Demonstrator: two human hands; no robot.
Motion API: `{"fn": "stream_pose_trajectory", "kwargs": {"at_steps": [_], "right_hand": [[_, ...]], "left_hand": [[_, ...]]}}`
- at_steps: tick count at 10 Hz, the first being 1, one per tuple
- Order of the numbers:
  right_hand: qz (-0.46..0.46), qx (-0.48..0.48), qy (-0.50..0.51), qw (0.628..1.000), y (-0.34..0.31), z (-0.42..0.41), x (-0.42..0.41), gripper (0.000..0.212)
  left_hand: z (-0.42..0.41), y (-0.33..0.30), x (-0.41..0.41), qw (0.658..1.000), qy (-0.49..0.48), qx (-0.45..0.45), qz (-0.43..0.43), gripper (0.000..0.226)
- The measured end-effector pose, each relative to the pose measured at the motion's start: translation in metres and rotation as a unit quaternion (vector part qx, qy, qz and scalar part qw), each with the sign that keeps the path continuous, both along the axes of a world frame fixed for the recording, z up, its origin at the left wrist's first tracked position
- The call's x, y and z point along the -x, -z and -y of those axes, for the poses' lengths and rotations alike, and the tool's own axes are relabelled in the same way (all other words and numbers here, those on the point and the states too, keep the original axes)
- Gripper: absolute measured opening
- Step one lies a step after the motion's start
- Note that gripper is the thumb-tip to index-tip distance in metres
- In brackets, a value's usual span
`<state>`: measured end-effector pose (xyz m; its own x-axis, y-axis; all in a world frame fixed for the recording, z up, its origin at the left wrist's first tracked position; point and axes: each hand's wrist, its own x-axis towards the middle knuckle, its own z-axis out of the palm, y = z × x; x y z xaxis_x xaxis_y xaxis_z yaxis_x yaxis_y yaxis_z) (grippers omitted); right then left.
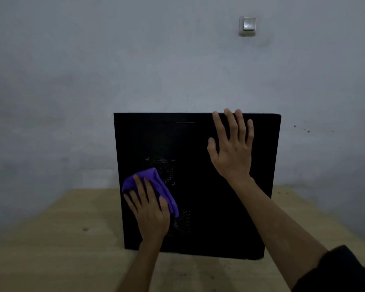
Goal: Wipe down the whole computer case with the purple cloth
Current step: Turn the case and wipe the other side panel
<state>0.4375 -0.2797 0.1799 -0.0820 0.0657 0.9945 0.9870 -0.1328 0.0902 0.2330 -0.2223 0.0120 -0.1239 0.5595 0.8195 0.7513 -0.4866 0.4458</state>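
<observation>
Black and boxy, the case [198,186] stands upright on a wooden table [51,239], its broad side panel facing the camera and its far edge close to a grey wall [135,60]. The left hand [151,211] presses the purple cloth [150,180] flat against the lower left of that panel, fingers straight and spread over the bunched fabric, just beside a patch of vent holes [183,222]. The right hand [232,148] lies open on the upper right of the panel, fingers straight and fanned, fingertips reaching the top edge. A dark sleeve [341,270] covers the right upper arm. A light switch [248,26] sits high on the wall
</observation>
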Motion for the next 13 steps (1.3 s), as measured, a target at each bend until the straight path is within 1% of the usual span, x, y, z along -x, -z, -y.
{"fn": "stream_pose_trajectory", "kwargs": {"at_steps": [1, 2, 4, 5, 6, 7, 8, 10, 11, 13], "right_hand": [[-0.004, -0.004, 0.006, 1.000, 0.000, -0.001, 0.000, 0.062], [-0.002, 0.001, 0.010, 1.000, 0.001, -0.001, 0.001, 0.062], [-0.001, -0.008, 0.005, 1.000, 0.001, -0.002, 0.000, 0.062], [0.001, -0.007, 0.006, 1.000, 0.000, -0.001, 0.000, 0.062], [0.002, -0.008, 0.006, 1.000, 0.001, -0.002, 0.000, 0.062], [0.000, -0.006, 0.010, 1.000, 0.001, -0.003, -0.001, 0.063], [0.002, -0.007, 0.011, 1.000, 0.001, -0.002, 0.000, 0.063], [0.001, -0.008, 0.010, 1.000, 0.001, -0.002, 0.001, 0.062], [0.001, -0.007, 0.008, 1.000, 0.001, -0.002, 0.000, 0.062], [0.003, -0.010, 0.012, 1.000, 0.001, -0.003, -0.001, 0.062]], "left_hand": [[-0.009, -0.049, 0.010, 0.999, -0.002, -0.042, -0.022, 0.068], [-0.010, -0.049, 0.013, 0.999, -0.001, -0.040, -0.019, 0.068], [0.015, 0.050, 0.002, 0.996, -0.006, 0.082, 0.021, 0.066], [0.024, 0.048, -0.002, 0.993, -0.008, 0.108, 0.038, 0.064], [0.024, 0.023, -0.001, 0.996, -0.009, 0.079, -0.029, 0.066], [0.018, -0.019, -0.002, 0.996, -0.005, 0.018, -0.091, 0.072], [0.016, -0.031, -0.002, 0.996, -0.004, 0.003, -0.084, 0.074], [0.027, 0.018, -0.004, 0.996, 0.006, 0.034, -0.088, 0.070], [0.027, 0.005, -0.007, 0.996, -0.004, 0.036, -0.078, 0.072], [0.020, -0.033, -0.006, 0.999, -0.007, 0.003, -0.040, 0.070]]}}
